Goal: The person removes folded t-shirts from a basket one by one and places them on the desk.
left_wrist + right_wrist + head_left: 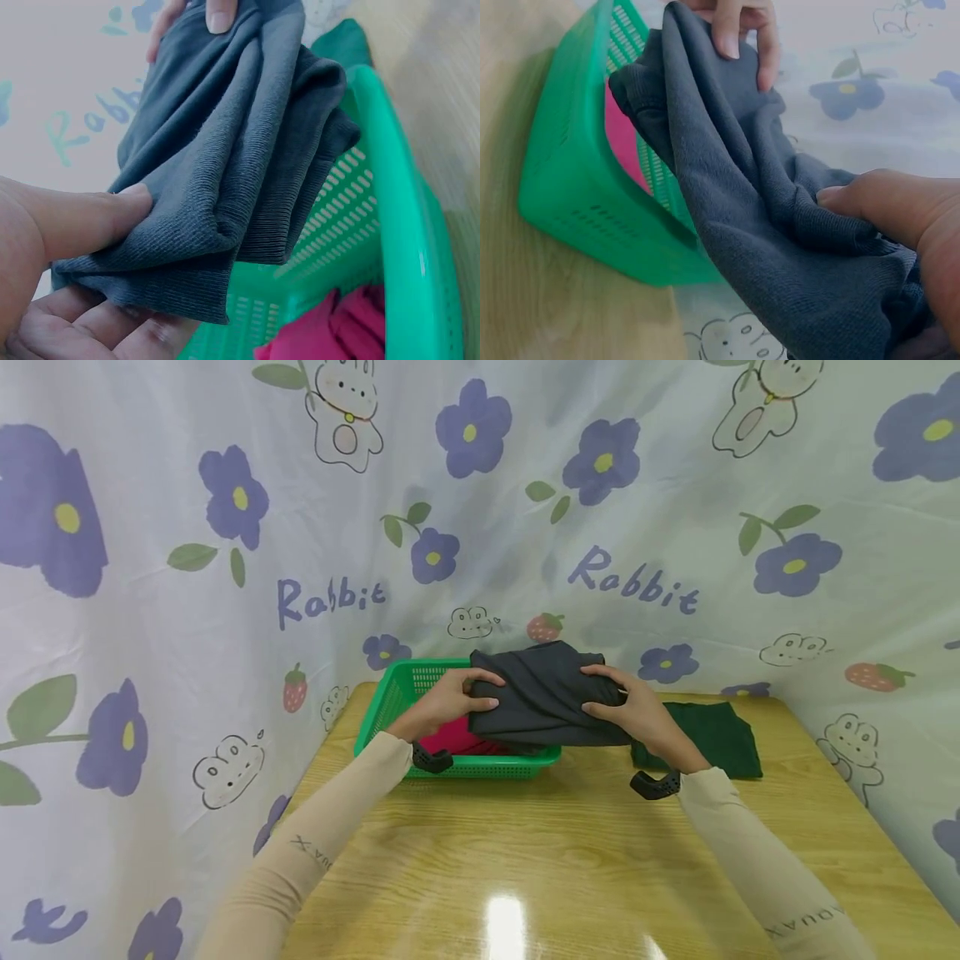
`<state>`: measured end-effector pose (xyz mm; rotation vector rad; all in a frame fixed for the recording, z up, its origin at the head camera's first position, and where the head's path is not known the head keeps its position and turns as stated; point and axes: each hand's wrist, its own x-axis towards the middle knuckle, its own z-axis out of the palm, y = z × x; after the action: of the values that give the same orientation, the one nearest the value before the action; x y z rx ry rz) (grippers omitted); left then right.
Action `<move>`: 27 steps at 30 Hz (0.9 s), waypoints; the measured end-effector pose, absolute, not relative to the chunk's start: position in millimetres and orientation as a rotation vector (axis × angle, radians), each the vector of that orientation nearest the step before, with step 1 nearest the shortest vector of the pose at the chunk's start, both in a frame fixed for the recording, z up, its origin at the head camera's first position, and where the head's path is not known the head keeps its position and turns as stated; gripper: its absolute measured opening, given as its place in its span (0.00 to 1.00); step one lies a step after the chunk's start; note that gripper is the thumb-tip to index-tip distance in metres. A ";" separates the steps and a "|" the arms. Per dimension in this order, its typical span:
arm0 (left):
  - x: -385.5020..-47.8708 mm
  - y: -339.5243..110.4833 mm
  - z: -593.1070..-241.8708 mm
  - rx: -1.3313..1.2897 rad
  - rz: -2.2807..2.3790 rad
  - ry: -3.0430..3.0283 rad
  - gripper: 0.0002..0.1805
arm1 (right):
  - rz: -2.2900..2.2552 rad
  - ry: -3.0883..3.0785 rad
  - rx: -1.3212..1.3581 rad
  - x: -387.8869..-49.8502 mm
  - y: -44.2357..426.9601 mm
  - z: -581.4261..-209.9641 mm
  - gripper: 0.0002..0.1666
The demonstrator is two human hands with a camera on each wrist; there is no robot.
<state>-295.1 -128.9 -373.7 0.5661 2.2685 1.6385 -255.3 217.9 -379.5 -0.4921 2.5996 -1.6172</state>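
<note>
A folded dark grey garment [540, 697] with ribbed edges hangs in the air between both hands, over the right part of a green plastic basket [450, 767]. My left hand [447, 700] grips its left end, thumb on top and fingers underneath, as the left wrist view shows. At the other end my right hand [636, 708] pinches the cloth, thumb on the near face; its fingers are mostly hidden by the fabric in the right wrist view. Inside the basket lies a crimson cloth [457, 739], partly covered from view by the grey garment.
A dark green folded cloth [712, 739] lies on the wooden table [510, 843] to the right, behind my right wrist. Just behind the table hangs a white curtain [510, 593] printed with flowers and rabbits, which also runs along both sides.
</note>
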 end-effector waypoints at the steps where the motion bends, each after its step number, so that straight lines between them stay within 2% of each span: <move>1: -294.2 -126.5 -374.1 0.575 1.638 2.269 0.19 | -1.611 2.612 -0.493 -256.1 222.4 -383.2 0.37; 13: -286.0 -93.9 -380.4 0.750 1.614 2.272 0.18 | -1.592 2.662 -0.427 -238.2 262.0 -394.6 0.40; 27: -277.2 -56.0 -389.2 0.789 1.594 2.177 0.19 | -1.580 2.716 -0.356 -211.4 300.9 -406.3 0.42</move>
<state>-277.2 -56.0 -389.2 0.7888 2.1774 1.5940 -211.4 300.9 -406.3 -0.3556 2.7158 -1.5802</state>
